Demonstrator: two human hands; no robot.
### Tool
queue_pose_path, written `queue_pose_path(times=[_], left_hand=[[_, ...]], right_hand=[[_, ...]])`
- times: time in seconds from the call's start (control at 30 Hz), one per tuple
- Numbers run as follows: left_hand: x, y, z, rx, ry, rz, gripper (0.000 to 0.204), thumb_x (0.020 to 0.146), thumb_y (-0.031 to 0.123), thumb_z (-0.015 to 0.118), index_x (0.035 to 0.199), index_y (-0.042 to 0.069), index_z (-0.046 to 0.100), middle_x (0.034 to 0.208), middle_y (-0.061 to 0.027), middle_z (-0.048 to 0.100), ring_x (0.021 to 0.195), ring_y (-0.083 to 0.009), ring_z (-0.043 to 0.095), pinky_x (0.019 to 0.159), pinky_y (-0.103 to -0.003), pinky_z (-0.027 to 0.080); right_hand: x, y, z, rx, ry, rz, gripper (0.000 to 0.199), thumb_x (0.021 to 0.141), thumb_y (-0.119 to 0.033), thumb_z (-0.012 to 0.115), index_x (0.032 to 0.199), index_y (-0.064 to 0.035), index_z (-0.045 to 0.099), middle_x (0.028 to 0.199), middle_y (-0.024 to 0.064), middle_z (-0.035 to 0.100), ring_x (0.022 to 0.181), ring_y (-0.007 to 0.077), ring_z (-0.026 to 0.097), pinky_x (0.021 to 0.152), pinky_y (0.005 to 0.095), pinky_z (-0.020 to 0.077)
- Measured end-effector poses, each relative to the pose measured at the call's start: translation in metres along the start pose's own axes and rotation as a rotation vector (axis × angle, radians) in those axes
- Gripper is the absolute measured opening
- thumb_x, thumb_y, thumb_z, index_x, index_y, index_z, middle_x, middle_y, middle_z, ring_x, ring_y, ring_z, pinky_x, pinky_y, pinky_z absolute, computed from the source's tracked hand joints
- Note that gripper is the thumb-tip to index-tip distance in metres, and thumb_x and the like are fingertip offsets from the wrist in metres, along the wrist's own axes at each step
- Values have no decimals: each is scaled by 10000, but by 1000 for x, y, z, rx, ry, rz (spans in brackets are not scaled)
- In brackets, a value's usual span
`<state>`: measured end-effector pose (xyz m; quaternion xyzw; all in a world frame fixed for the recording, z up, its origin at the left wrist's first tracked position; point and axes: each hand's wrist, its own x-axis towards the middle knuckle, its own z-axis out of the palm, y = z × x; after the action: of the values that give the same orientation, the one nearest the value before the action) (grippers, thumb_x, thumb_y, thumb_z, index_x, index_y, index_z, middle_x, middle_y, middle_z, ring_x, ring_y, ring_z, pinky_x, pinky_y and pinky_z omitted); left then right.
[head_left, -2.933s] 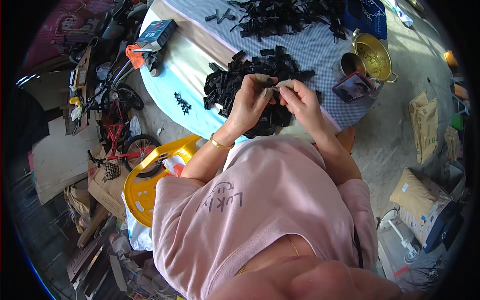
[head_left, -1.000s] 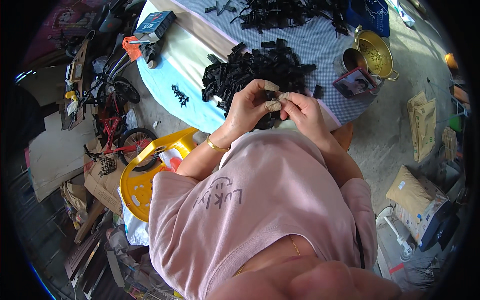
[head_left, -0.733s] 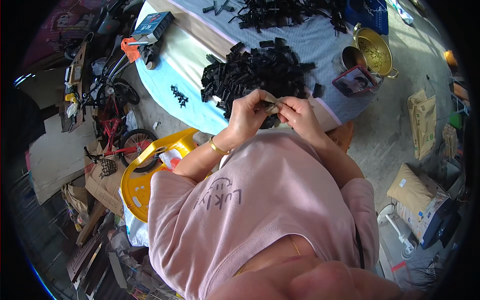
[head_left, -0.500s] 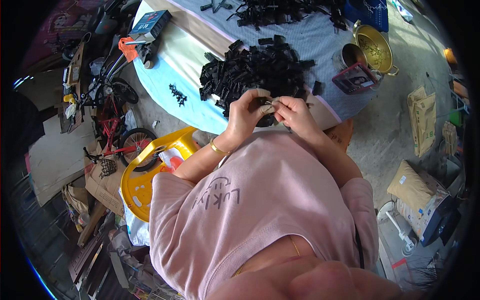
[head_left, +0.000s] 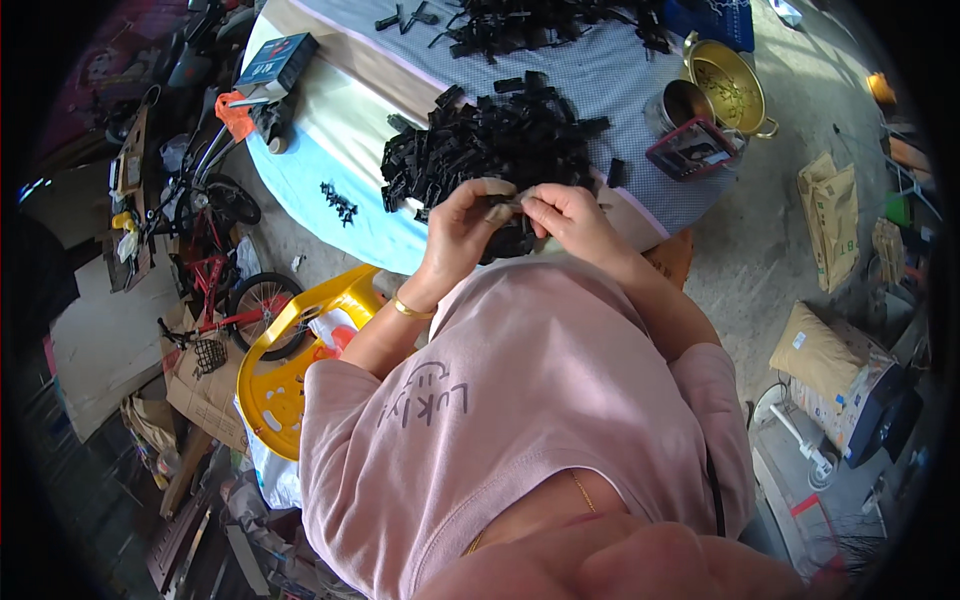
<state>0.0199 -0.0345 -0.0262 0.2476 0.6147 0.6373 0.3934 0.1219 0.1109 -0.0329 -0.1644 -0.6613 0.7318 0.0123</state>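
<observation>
Both hands meet at the near edge of a cloth-covered table, fingertips almost touching. My left hand, with a gold bangle at the wrist, is closed in a pinch. Opposite it, my right hand also pinches with thumb and forefinger. Whatever sits between the fingertips is too small and too covered to name. Just beyond the hands lies a heap of black plastic parts, and some dark pieces show below the fingers. One loose black part rests right of the heap. A cluster of small black pieces lies to the left.
At the right edge stand a phone, a metal cup and a gold two-handled pan with small bits inside. Another black heap lies farther back. A blue box sits far left; a yellow chair stands left of me.
The view has shifted slightly, so the table and its things appear a little to the left. My hands stay together, with slightly altered finger positions.
</observation>
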Motion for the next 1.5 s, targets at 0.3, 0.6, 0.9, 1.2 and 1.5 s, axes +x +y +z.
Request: queue_pose_path(times=[0.3,0.6,0.9,1.2,1.5], left_hand=[[37,-13,-89,521,452,79,203,808,7,456,989,-2,548,825,-80,615,738,-146,599,680,-245,468],[54,-36,-108,1009,265,-52,377,722,27,453,1092,44,525,913,-212,596,839,-351,580,770,-386,450],[57,-18,-88,1006,263,97,437,747,39,492,1183,30,463,1170,-160,482,1094,-321,466,925,-345,370],[48,8,-51,958,232,286,321,765,84,563,1080,27,538,1138,-167,504,1042,-321,492,890,-358,396],[41,18,-40,900,260,347,294,775,76,561,1065,24,553,1128,-160,518,1013,-320,516,869,-344,411]], right_hand=[[72,49,-78,-1117,382,153,349,721,-202,609,1049,-90,575,792,143,625,761,283,608,674,383,482],[87,54,-86,-1133,164,304,228,701,-84,518,907,-77,616,907,155,617,895,299,578,767,395,460],[77,74,-97,-1230,282,218,221,729,-50,488,916,-82,600,829,137,629,826,309,596,725,397,467],[72,74,-101,-1137,419,-65,143,745,-157,575,852,-74,621,810,141,617,764,305,593,648,385,470],[48,36,-104,-625,742,-175,195,757,-159,612,878,-7,590,744,126,632,656,219,615,604,316,471]])
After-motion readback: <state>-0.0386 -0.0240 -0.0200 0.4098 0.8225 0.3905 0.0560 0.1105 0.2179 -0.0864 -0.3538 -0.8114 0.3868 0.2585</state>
